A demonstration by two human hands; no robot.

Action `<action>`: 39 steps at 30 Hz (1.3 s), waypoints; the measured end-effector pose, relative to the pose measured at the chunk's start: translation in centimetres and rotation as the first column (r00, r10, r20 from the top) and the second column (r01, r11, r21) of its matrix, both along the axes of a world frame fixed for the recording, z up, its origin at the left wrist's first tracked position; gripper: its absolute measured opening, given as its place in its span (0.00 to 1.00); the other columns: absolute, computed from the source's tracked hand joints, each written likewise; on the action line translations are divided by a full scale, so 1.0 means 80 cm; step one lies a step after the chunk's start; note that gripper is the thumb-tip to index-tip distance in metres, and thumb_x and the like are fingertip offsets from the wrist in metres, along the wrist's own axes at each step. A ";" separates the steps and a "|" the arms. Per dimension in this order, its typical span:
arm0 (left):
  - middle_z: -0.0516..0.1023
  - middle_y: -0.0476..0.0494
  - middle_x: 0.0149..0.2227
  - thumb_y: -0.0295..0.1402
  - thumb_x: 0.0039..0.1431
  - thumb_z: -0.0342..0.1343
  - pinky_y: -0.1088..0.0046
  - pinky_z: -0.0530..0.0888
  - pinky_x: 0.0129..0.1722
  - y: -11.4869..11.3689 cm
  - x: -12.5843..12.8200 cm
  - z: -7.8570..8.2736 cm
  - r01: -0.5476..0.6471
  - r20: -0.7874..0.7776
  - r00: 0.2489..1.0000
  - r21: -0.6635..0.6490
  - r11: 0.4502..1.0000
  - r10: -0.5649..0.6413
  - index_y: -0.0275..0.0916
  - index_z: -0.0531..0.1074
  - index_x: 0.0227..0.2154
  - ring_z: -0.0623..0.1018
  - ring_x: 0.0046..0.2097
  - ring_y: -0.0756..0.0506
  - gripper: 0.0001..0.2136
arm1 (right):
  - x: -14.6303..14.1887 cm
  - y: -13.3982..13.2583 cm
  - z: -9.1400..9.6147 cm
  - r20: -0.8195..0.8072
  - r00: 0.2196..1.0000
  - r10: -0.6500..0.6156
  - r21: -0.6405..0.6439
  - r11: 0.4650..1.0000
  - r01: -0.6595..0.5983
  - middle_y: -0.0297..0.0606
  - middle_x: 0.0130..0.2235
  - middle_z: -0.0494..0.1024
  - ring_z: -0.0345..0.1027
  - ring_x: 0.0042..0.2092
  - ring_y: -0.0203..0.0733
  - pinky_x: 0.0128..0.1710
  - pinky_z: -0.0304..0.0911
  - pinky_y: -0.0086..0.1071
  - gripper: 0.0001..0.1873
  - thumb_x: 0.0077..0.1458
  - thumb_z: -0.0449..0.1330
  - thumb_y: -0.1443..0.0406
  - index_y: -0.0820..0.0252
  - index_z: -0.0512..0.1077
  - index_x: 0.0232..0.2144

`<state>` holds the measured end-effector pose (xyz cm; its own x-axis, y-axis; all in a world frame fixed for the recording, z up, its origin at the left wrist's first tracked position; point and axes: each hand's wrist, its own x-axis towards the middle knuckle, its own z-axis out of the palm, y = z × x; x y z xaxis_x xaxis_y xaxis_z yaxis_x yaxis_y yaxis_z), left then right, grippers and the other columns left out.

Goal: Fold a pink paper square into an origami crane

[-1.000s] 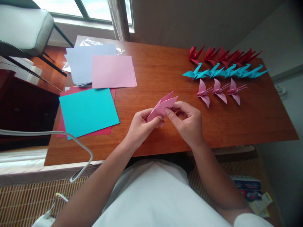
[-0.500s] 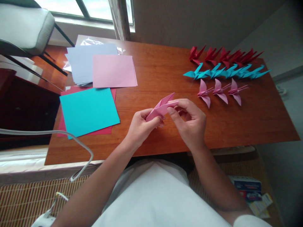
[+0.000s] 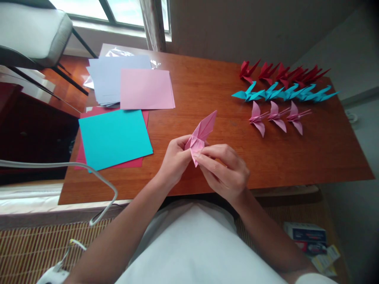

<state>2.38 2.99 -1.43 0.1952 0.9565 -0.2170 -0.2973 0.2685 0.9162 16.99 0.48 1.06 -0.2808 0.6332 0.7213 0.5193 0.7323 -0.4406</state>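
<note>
A folded pink paper crane (image 3: 203,128) is held above the near part of the wooden table, one long wing pointing up and to the right. My left hand (image 3: 177,157) grips its left side, with the fingers partly hidden behind the paper. My right hand (image 3: 226,169) pinches the lower flap of the crane between thumb and fingers. To the right stand a row of pink paper cranes (image 3: 276,117), a row of turquoise cranes (image 3: 286,94) and a row of red cranes (image 3: 282,74).
On the left of the table (image 3: 189,90) lie turquoise paper (image 3: 115,138) over red paper (image 3: 136,162), pink sheets (image 3: 148,88) and pale blue-grey sheets (image 3: 105,81). A white bent tube (image 3: 102,177) crosses the table's left front corner. A chair (image 3: 38,35) stands beyond.
The pink crane has been turned, and its wings now spread apart, one up and one down. My right hand has moved down and left, from the upper tip to the lower flap.
</note>
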 end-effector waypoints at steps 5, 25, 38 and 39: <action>0.80 0.49 0.31 0.35 0.54 0.66 0.75 0.72 0.39 -0.001 0.004 0.005 -0.006 0.048 0.999 0.045 0.999 0.003 0.38 0.81 0.33 0.75 0.34 0.49 0.07 | 0.007 0.010 -0.003 -0.021 1.000 -0.007 0.000 1.000 0.007 0.38 0.41 0.84 0.80 0.43 0.40 0.43 0.78 0.36 0.16 0.60 0.64 0.74 0.50 0.78 0.46; 0.82 0.43 0.32 0.39 0.55 0.68 0.79 0.72 0.29 0.003 0.005 0.009 0.039 0.296 0.955 -0.213 0.976 0.026 0.34 0.83 0.38 0.75 0.29 0.52 0.14 | 0.023 0.014 -0.022 0.164 0.986 0.038 -0.006 0.999 -0.038 0.39 0.46 0.85 0.76 0.52 0.45 0.53 0.76 0.41 0.13 0.60 0.64 0.74 0.54 0.80 0.45; 0.83 0.41 0.35 0.45 0.57 0.65 0.76 0.75 0.33 0.002 0.006 0.006 0.003 0.203 0.979 -0.171 0.985 0.033 0.35 0.82 0.36 0.79 0.33 0.48 0.16 | 0.033 0.016 -0.024 0.236 0.971 0.040 0.002 0.999 -0.041 0.38 0.47 0.85 0.77 0.51 0.46 0.50 0.76 0.41 0.12 0.61 0.64 0.72 0.53 0.80 0.44; 0.83 0.41 0.35 0.45 0.57 0.65 0.76 0.75 0.33 0.002 0.006 0.005 0.003 0.200 0.979 -0.169 0.986 0.032 0.35 0.82 0.36 0.79 0.33 0.48 0.16 | 0.034 0.016 -0.025 0.240 0.970 0.046 0.000 0.999 -0.047 0.38 0.48 0.85 0.77 0.51 0.46 0.50 0.76 0.41 0.12 0.61 0.64 0.72 0.53 0.80 0.45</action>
